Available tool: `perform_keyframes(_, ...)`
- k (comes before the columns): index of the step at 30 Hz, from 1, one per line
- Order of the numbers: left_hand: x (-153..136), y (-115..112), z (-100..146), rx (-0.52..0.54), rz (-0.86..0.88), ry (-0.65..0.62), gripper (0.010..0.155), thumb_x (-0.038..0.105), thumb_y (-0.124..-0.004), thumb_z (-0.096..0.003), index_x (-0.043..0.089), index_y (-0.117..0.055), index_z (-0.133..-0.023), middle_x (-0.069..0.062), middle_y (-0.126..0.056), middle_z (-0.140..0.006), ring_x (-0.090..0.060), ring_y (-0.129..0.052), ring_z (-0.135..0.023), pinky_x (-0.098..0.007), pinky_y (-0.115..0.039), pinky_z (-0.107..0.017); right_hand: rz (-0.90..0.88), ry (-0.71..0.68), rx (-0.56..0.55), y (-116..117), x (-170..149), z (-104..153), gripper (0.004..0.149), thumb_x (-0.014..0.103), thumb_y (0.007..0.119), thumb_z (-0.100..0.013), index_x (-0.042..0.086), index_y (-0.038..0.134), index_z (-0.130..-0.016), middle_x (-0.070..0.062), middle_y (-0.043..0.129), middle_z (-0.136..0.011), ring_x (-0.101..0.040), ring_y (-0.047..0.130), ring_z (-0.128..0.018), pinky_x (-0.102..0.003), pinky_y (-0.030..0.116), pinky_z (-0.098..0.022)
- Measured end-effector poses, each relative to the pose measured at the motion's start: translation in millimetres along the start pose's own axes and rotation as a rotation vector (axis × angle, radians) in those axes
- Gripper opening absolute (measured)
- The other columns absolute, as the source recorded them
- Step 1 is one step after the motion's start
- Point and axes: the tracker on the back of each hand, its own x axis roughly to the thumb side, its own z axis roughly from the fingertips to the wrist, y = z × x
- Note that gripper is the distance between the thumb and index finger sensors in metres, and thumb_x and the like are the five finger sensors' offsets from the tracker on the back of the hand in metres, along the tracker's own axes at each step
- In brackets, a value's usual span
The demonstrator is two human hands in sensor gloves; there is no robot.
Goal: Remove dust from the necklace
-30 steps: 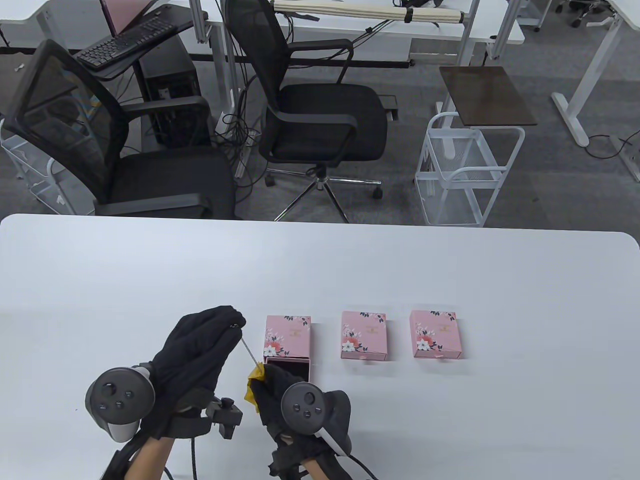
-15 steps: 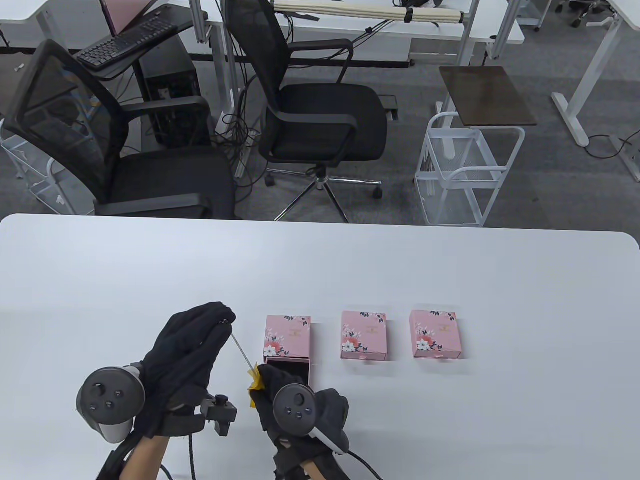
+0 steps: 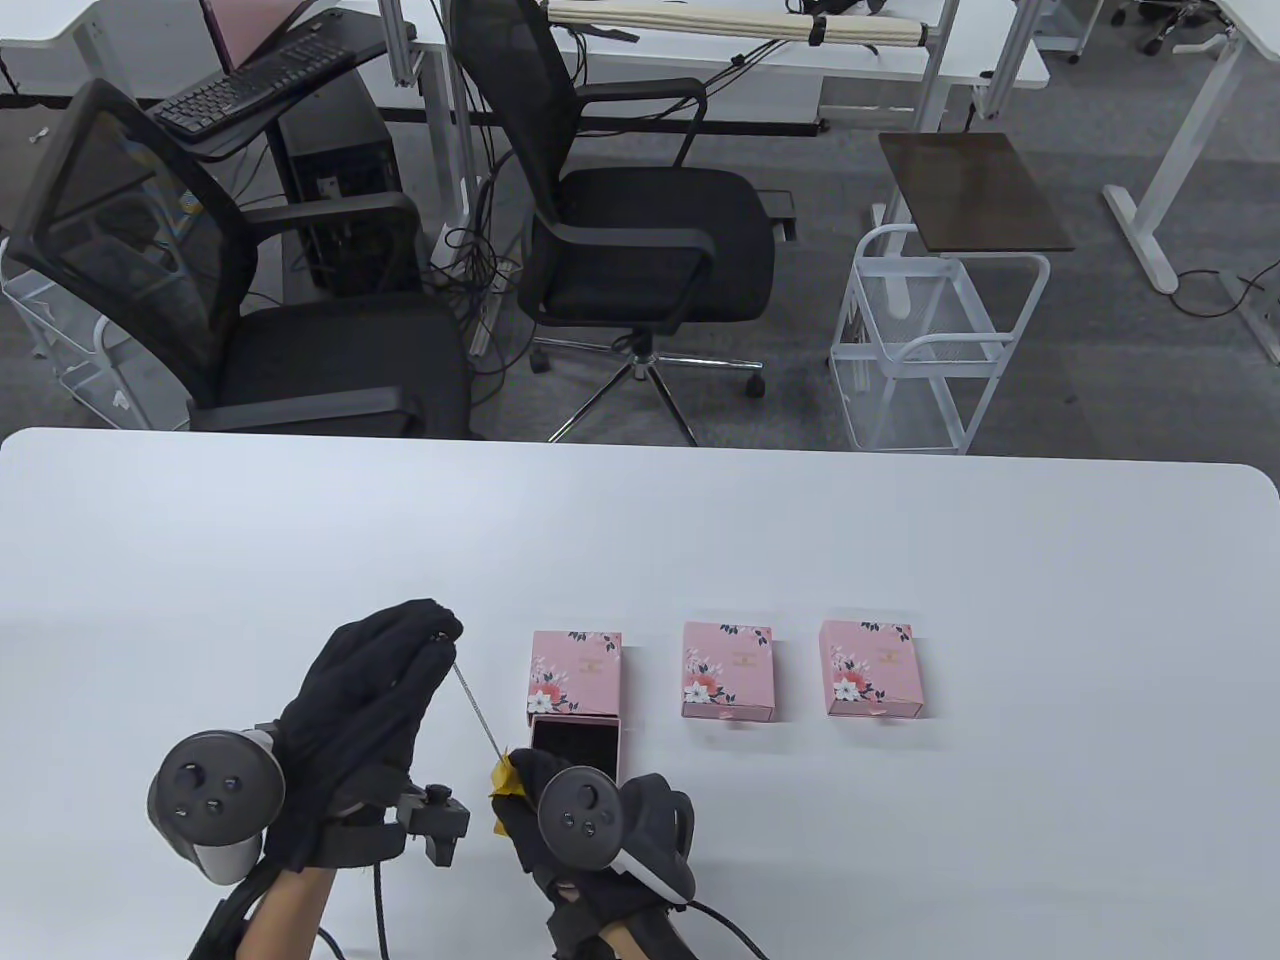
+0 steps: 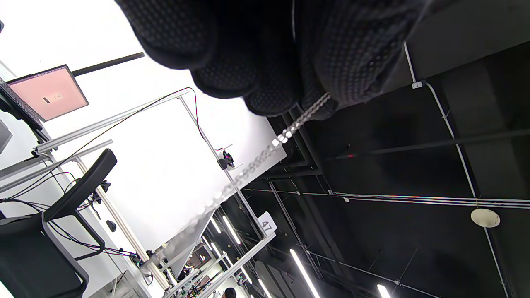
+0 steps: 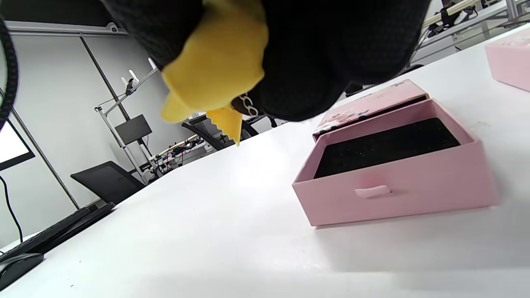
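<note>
A thin silver necklace chain (image 3: 475, 708) is stretched taut between my hands above the table. My left hand (image 3: 440, 632) pinches its upper end; the chain (image 4: 290, 129) runs out from between those fingertips in the left wrist view. My right hand (image 3: 515, 775) grips a yellow cloth (image 3: 506, 778) wrapped around the chain's lower end; the cloth (image 5: 215, 78) and a few chain links (image 5: 247, 106) show in the right wrist view. The open pink floral box (image 3: 575, 705) lies just right of my hands, its drawer (image 5: 393, 174) pulled out with a black pad inside.
Two closed pink floral boxes (image 3: 727, 670) (image 3: 871, 668) lie in a row to the right on the white table (image 3: 900, 560). Office chairs (image 3: 620, 220) and a white wire cart (image 3: 930, 340) stand beyond the table's far edge.
Both hands have drifted a little left and toward me, keeping the chain taut. The right hand with the cloth has slid down the chain, uncovering more of the open drawer.
</note>
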Motion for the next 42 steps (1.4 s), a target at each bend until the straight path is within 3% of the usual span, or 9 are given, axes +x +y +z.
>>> perform_keyframes(4, -0.2, 2.1, 0.0, 0.009, 0.011, 0.004, 0.037, 0.044, -0.088, -0.0548, 0.03, -0.092, -0.088, -0.002, -0.094, -0.093, -0.023, -0.088, -0.079, -0.041, -0.081, -0.056, -0.134, 0.035, 0.012, 2.1, -4.1, 0.5, 0.046, 0.039, 0.073, -0.066, 0.004, 0.074, -0.096, -0.02, 0.092, -0.075, -0.036, 0.095, -0.052, -0.048, 0.081, -0.045)
perform_keyframes(9, -0.6, 2.5, 0.1, 0.022, 0.024, 0.004, 0.037, 0.045, -0.088, -0.055, 0.03, -0.092, -0.089, 0.0, -0.094, -0.093, -0.023, -0.088, -0.079, -0.041, -0.081, -0.056, -0.064, 0.011, 0.06, 4.2, -3.0, -0.1, 0.048, 0.026, 0.077, -0.064, 0.005, 0.063, -0.105, -0.025, 0.08, -0.094, -0.043, 0.089, -0.07, -0.051, 0.077, -0.053)
perform_keyframes(30, -3.0, 14.5, -1.9, 0.056, 0.042, 0.016, 0.037, 0.045, -0.088, -0.0551, 0.03, -0.092, -0.089, 0.0, -0.093, -0.093, -0.023, -0.088, -0.079, -0.041, -0.081, -0.056, 0.134, -0.008, 0.17, 15.0, 3.6, -1.4, 0.046, 0.031, 0.081, -0.064, 0.007, 0.07, -0.101, -0.023, 0.086, -0.087, -0.039, 0.093, -0.063, -0.048, 0.079, -0.05)
perform_keyframes(33, -4.0, 15.8, -2.7, 0.051, 0.042, 0.023, 0.037, 0.045, -0.088, -0.055, 0.03, -0.092, -0.089, 0.0, -0.094, -0.093, -0.023, -0.088, -0.079, -0.041, -0.081, -0.056, 0.131, 0.0, 0.144, 6.7, 1.7, -1.9, 0.046, 0.032, 0.081, -0.064, 0.007, 0.07, -0.101, -0.022, 0.086, -0.087, -0.039, 0.092, -0.063, -0.048, 0.079, -0.05)
perform_keyframes(40, -4.4, 13.9, -3.8, 0.02, 0.028, 0.031, 0.037, 0.044, -0.088, -0.0551, 0.03, -0.093, -0.089, 0.0, -0.094, -0.093, -0.024, -0.088, -0.078, -0.041, -0.081, -0.056, 0.16, 0.132, -0.015, -45.7, -26.2, -3.4, 0.047, 0.033, 0.079, -0.065, 0.008, 0.069, -0.103, -0.023, 0.085, -0.09, -0.041, 0.091, -0.066, -0.05, 0.077, -0.052)
perform_keyframes(42, -4.2, 11.2, -3.4, 0.01, 0.021, 0.03, 0.037, 0.044, -0.088, -0.0551, 0.03, -0.093, -0.089, 0.0, -0.094, -0.093, -0.024, -0.088, -0.078, -0.041, -0.081, -0.056, 0.176, 0.19, -0.017, -57.3, -39.5, -3.7, 0.047, 0.034, 0.079, -0.065, 0.009, 0.068, -0.103, -0.024, 0.083, -0.091, -0.042, 0.09, -0.067, -0.051, 0.076, -0.053)
